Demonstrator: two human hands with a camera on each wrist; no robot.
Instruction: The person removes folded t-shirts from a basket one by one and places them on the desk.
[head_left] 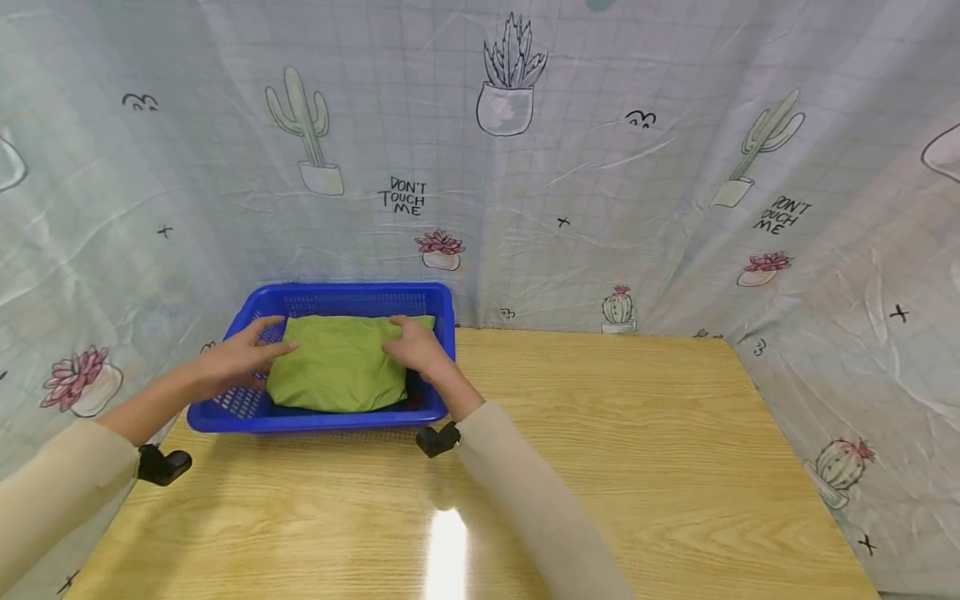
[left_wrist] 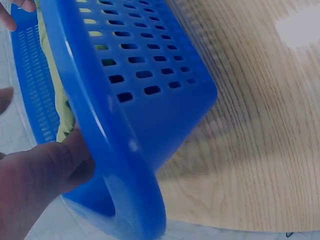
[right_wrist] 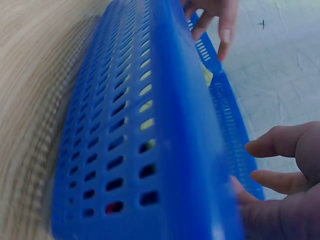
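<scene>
A folded lime-green fabric bundle (head_left: 337, 362) fills much of a blue plastic basket (head_left: 322, 423). My left hand (head_left: 240, 358) is over the basket's left end, its fingers spread beside the bundle and the thumb at the bundle's left edge. In the left wrist view the left thumb (left_wrist: 50, 165) dips inside the rim close to the fabric. Above the bundle's right part is my right hand (head_left: 416, 346), fingers loosely bent. The right wrist view shows the right fingers (right_wrist: 280, 142) apart, with nothing between them. The basket wall hides most of the bundle there.
The basket stands at the back left of a wooden table (head_left: 600, 433), near a printed curtain (head_left: 562, 167). Dark and red bits show through the slots of the basket wall (right_wrist: 115, 165). Black wrist mounts (head_left: 438, 439) sit close to the basket's front rim.
</scene>
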